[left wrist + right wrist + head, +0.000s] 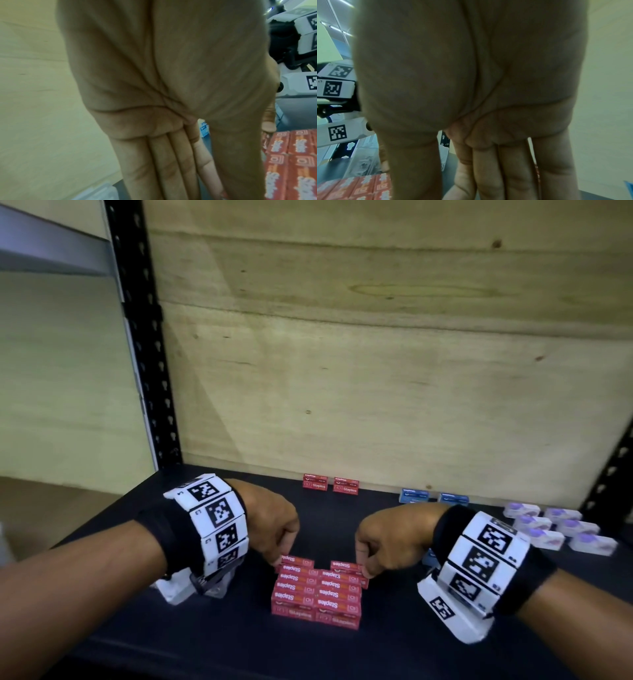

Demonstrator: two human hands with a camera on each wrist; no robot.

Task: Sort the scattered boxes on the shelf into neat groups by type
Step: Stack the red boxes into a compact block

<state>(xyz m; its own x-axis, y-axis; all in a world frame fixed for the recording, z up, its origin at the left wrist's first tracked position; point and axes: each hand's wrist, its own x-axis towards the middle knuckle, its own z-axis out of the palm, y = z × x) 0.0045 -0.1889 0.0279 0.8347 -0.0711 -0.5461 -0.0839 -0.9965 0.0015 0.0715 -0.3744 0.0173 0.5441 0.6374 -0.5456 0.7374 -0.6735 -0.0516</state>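
Observation:
A block of red Staples boxes [317,594] lies in two columns on the dark shelf [171,645], also seen in the left wrist view [291,162] and the right wrist view [351,188]. My left hand [279,558] comes down at the block's far left corner, fingertips touching the rearmost left box. My right hand [364,571] touches the right end of the rearmost right box. Both wrist views show straight fingers [171,162] [496,169] pointing down, with the fingertips cut off. Two more red boxes [329,483] stand against the back board.
Blue boxes [433,497] stand at the back right, and another blue box [430,559] sits by my right wrist. Several white-and-purple boxes [555,529] are grouped at the far right. A clear plastic pack [191,587] lies under my left wrist. Black shelf posts [150,354] flank the bay.

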